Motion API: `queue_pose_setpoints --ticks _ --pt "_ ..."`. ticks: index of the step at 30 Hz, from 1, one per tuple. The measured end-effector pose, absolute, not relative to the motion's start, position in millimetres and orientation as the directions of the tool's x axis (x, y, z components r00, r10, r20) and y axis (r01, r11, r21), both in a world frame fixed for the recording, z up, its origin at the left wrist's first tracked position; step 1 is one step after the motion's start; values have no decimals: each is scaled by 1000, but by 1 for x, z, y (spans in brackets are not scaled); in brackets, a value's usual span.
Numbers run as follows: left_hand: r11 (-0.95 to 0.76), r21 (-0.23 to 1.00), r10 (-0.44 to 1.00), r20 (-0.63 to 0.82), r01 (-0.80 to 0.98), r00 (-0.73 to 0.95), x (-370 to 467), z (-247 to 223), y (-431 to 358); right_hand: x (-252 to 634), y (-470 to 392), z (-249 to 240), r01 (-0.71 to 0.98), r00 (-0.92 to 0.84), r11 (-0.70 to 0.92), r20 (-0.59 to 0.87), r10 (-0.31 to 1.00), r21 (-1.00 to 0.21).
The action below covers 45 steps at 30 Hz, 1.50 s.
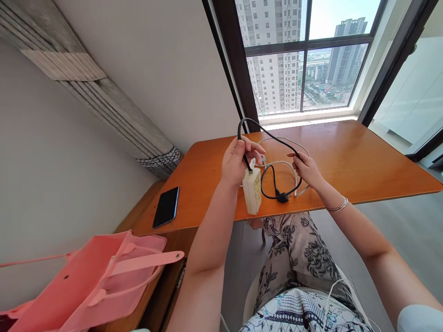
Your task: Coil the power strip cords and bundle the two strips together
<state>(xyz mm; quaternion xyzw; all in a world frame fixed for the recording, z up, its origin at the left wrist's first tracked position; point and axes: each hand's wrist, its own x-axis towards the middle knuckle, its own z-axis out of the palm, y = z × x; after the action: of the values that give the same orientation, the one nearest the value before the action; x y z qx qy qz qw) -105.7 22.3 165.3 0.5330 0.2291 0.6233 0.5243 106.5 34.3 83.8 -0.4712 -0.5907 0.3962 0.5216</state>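
Note:
My left hand is closed around a black power cord just above where it enters a cream-white, box-shaped power block. The block hangs upright below that hand, at the near edge of the wooden table. My right hand pinches the same cord farther along, with a loop arching up between the two hands. From there the cord curls down to a black plug between my hands. A thin pale cable runs in loops behind it.
The brown wooden table spans the view. A dark phone lies on its left part. A pink bag is at lower left, near a gathered grey curtain. My legs in patterned trousers are below the table edge.

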Motion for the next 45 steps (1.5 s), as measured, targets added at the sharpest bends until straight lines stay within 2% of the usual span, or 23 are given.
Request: queue_pose_setpoints --ticks 1,3,6,8,10,15,18,20,24,28,33,38,41,45 --pt "-358 852 892 433 -381 129 -104 161 24 101 31 84 313 -29 271 276 961 -910" --pt "-398 857 871 465 -328 159 -100 154 28 90 22 89 619 -106 307 310 945 -723" --pt "-468 847 830 520 -253 204 -96 144 34 76 3 102 849 -240 342 284 928 -403" --pt "-483 844 819 530 -233 221 -94 140 39 70 -10 109 897 -298 371 292 909 -239" --pt "-462 852 827 514 -246 229 -94 137 44 67 -20 114 903 -347 411 349 871 -128" --pt "-348 910 854 407 -226 324 -95 140 47 74 -29 122 797 -474 603 574 668 -44" --pt "-291 939 846 342 -184 410 -91 144 38 79 -27 130 664 -515 743 672 533 -80" --pt "-226 959 843 282 -173 458 -87 145 31 82 -23 137 603 -494 782 695 522 -160" --pt "-89 979 788 181 -182 588 -85 144 22 92 -13 149 521 -361 771 725 587 -366" --pt "-55 992 670 120 -112 732 -89 149 19 101 -3 155 448 -273 719 684 676 -532" --pt "-132 990 658 122 -45 743 -93 158 18 109 2 162 352 -361 705 606 709 -615" --pt "-149 987 659 140 -55 739 -96 158 15 123 13 166 260 -433 653 518 737 -711" --pt "-69 991 647 130 -112 751 -99 157 17 123 20 160 199 -443 603 478 759 -772" --pt "83 983 627 76 -164 776 -103 153 27 112 26 148 99 -329 558 502 800 -824"
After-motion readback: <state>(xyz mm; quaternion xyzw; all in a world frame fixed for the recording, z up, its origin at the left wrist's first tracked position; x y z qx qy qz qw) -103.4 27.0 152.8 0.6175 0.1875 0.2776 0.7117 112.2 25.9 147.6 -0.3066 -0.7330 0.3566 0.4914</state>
